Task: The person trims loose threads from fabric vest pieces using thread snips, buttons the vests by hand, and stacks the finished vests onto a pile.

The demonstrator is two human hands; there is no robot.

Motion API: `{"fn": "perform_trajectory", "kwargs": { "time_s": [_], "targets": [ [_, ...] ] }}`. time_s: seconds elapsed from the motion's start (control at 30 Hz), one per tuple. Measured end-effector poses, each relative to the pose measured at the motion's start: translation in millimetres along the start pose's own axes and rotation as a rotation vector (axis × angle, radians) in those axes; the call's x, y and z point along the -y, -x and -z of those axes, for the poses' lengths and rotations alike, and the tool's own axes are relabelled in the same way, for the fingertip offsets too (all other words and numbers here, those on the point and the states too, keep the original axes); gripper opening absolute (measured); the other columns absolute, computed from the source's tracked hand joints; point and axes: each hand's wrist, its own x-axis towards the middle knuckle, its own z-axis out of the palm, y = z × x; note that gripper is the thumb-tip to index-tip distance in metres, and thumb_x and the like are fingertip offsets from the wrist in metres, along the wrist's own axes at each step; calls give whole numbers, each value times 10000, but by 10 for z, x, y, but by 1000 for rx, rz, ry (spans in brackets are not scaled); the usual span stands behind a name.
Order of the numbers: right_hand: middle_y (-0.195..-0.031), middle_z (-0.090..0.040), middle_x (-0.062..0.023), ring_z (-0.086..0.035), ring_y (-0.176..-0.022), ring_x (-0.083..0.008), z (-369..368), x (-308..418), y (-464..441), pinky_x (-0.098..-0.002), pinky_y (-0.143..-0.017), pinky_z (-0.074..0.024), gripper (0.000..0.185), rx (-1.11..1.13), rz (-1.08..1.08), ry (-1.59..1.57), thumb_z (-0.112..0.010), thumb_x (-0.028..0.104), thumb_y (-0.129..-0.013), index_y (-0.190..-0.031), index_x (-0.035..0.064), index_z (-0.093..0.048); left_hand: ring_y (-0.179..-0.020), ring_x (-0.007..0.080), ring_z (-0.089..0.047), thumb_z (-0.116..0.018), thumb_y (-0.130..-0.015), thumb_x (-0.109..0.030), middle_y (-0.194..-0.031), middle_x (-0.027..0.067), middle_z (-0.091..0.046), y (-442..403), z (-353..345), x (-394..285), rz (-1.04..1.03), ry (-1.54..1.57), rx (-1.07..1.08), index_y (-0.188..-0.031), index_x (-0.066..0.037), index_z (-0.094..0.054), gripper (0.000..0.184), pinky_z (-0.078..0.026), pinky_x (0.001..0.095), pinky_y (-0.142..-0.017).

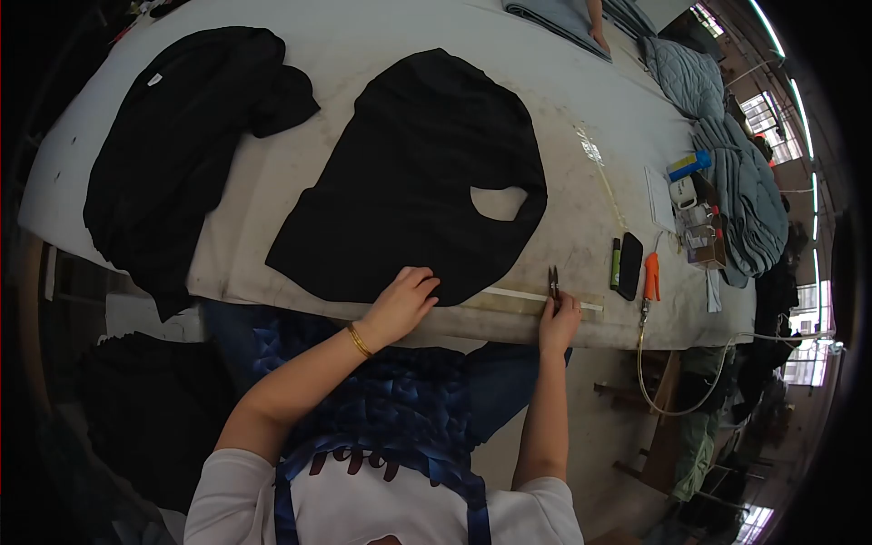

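Note:
A large black fabric piece (409, 173) with an oval opening at its right side lies flat on the pale table (318, 154). My left hand (406, 302) rests on its lower edge, fingers bent and close together; whether they pinch the cloth is hard to make out. To the right, at the table's front edge, my right hand (560, 318) holds small dark snips (553, 280), their tips pointing away from me. Beneath them a light strip (518, 294) runs along the edge. Another black garment (182, 145) with a small white label lies at the left.
Right of my right hand are a green tube (616, 263), a black phone-like object (629, 266) and an orange-handled tool (651, 277) on a hose. Beyond stand bottles, a box (706, 247) and grey-green quilted fabric (745, 200). Another person's hand (599, 38) touches folded cloth at the far side.

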Motion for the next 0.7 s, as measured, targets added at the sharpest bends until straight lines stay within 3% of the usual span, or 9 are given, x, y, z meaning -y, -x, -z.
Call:
{"fn": "perform_trajectory", "kwargs": {
  "time_s": [0.13,0.17,0.23,0.27,0.33,0.37,0.5,0.57,0.7],
  "targets": [
    [-817,-626,-116,-596,-742,-277,187,139,-63,-381,-688,-469,192,383,-213,-311,-620,153,-864,-978,0,-601,-927,281,-551,-674,-782,-115,-962,127,-548,-108,-128,-12,153,-12,88,-922,1,-587,201,-482,366,-813],
    [-817,-626,-116,-596,-742,-277,209,189,-47,-381,-688,-469,192,388,-221,-315,-620,153,-864,-978,0,-601,-881,278,-551,-685,-766,-103,-901,112,-545,-121,-127,11,187,0,144,-856,-10,-582,165,-483,371,-787],
    [-678,-565,-94,-569,-627,-182,232,379,17,-344,-603,-453,135,588,-234,-488,-628,126,-869,-931,10,-597,-867,279,-554,-683,-768,-103,-877,104,-549,-132,-75,31,211,8,185,-822,-19,-579,144,-481,373,-777],
    [-678,-565,-94,-569,-627,-182,265,499,68,-344,-603,-453,135,597,-242,-493,-628,126,-869,-931,10,-597,-853,279,-557,-681,-770,-103,-853,97,-552,-119,-60,37,234,19,218,-789,-27,-577,131,-478,374,-766],
    [-694,-565,-124,-575,-634,-218,316,778,199,-348,-595,-444,132,506,-7,-451,-609,131,-884,-901,1,-597,-845,281,-558,-678,-773,-106,-849,102,-555,-79,-83,45,205,49,171,-782,-28,-581,125,-475,378,-768],
    [-737,-580,-143,-589,-652,-273,292,916,282,-350,-597,-448,159,331,190,-462,-588,154,-903,-933,2,-624,-837,283,-560,-674,-776,-109,-845,107,-559,-70,-95,45,167,84,116,-775,-28,-586,120,-471,382,-771],
    [-817,-599,-135,-601,-690,-301,258,1249,510,-354,-601,-475,167,354,211,-573,-597,147,-892,-1011,48,-658,-835,254,-554,-651,-805,-120,-890,96,-579,-74,-89,60,156,155,48,-837,-18,-598,119,-464,348,-747],
    [-866,-619,-123,-625,-741,-298,251,1312,565,-362,-647,-504,174,350,270,-348,-618,134,-873,-1027,69,-667,-830,252,-550,-626,-820,-111,-902,98,-581,-77,-59,75,183,195,106,-854,-13,-598,108,-459,343,-746],
    [-885,-626,-128,-628,-728,-273,111,1261,628,-351,-635,-502,186,289,230,-466,-637,144,-860,-1025,64,-671,-829,254,-547,-608,-830,-107,-909,99,-585,-60,-64,91,175,216,100,-856,-13,-593,99,-453,343,-750]
  ]
}}
